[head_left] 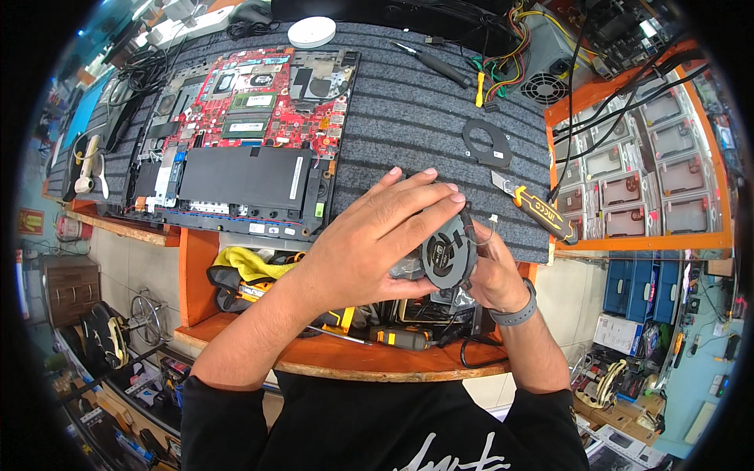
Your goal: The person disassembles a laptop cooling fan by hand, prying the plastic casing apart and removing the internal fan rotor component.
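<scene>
Over the front edge of the mat I hold a small dark laptop cooling fan [448,257], tilted, with its label and a thin cable showing. My left hand [369,235] is closed on its left side, fingers stretched across the top edge and thumb below. From the right, my right hand [499,275] grips the fan, its fingers partly hidden behind it. A flat dark fan cover [497,149] with a round cut-out lies beyond my hands. Nearby rests a yellow and black utility knife [543,213], blade out. To the left sits an opened laptop base [243,208] with a red circuit board [259,110].
A dark-handled pointed tool [436,64], a white round disc [312,31] and a power supply with coloured wires [544,88] lie at the back. An orange rack of clear boxes [640,169] stands right. Below is an open orange drawer [393,363] with tools.
</scene>
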Action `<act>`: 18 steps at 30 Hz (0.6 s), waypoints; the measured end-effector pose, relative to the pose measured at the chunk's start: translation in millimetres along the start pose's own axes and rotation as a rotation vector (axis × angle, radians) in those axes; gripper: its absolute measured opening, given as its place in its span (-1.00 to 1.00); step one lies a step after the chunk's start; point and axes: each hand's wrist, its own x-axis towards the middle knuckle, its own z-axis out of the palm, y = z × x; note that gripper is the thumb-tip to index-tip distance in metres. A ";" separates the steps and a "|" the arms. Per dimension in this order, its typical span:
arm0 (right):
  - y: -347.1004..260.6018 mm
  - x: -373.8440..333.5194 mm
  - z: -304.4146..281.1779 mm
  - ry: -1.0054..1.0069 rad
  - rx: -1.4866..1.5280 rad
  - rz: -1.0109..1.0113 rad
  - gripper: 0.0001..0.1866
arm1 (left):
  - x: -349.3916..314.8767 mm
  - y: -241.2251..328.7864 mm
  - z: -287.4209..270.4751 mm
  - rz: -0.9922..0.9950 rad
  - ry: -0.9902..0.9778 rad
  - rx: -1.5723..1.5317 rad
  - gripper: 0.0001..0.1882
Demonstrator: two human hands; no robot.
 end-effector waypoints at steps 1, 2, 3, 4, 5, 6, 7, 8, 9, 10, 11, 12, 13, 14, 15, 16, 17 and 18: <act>-0.9 0.3 0.3 0.002 -0.011 0.007 -0.15 | 0.0 -0.1 0.0 0.001 0.001 -0.001 -0.02; -1.6 0.3 0.6 0.005 -0.022 0.013 -0.15 | 0.0 -0.1 0.1 0.002 0.002 -0.002 -0.02; -2.0 0.2 0.6 0.003 -0.026 0.011 -0.15 | 0.2 0.1 0.0 0.002 0.001 0.000 -0.02; -2.4 -0.2 0.4 0.000 -0.030 0.009 -0.15 | 0.4 0.5 -0.1 0.002 0.000 0.001 -0.01; -2.6 -0.5 0.3 -0.001 -0.033 0.007 -0.15 | 0.7 0.6 0.0 0.002 -0.001 0.003 -0.01; -2.2 -0.3 0.2 -0.003 -0.035 0.006 -0.15 | 0.4 0.5 0.0 0.000 -0.002 0.004 -0.01; -1.6 -0.2 0.0 -0.004 -0.036 0.005 -0.15 | 0.1 0.4 0.1 -0.001 -0.003 0.006 -0.01; -1.2 -0.2 -0.1 -0.005 -0.038 0.003 -0.15 | -0.1 0.3 0.2 -0.003 -0.003 0.007 -0.01; -1.6 -0.1 0.7 0.000 -0.033 0.007 -0.15 | -0.1 0.7 -0.2 -0.004 -0.001 0.008 -0.01; -2.2 -0.1 1.8 0.005 -0.027 0.011 -0.14 | -0.1 1.2 -0.7 -0.006 0.001 0.010 -0.01; -2.6 0.1 2.7 0.010 -0.022 0.015 -0.14 | -0.2 1.6 -1.2 -0.007 0.003 0.012 -0.01; -1.5 0.2 2.4 0.001 -0.018 -0.005 -0.15 | -0.2 1.4 -1.1 -0.005 0.005 0.012 -0.02; 0.6 0.6 1.5 -0.009 -0.014 -0.026 -0.16 | -0.3 1.2 -1.1 -0.004 0.007 0.013 -0.02; 2.4 0.8 0.7 -0.019 -0.010 -0.046 -0.17 | -0.3 1.1 -1.2 -0.002 0.009 0.014 -0.02; 3.7 0.5 -0.5 -0.035 0.020 -0.050 -0.22 | 0.3 0.1 -1.5 0.003 0.020 0.013 -0.03; 4.6 -0.1 -1.9 -0.050 0.049 -0.055 -0.28 | 1.2 -1.3 -2.4 0.008 0.032 0.013 -0.03; 4.8 -1.0 -3.3 -0.065 0.078 -0.059 -0.33 | 1.8 -2.4 -3.2 0.013 0.044 0.011 -0.03; 2.3 -1.8 -4.9 -0.040 0.105 -0.046 -0.39 | 1.7 -2.7 -5.3 -0.020 0.061 -0.015 -0.04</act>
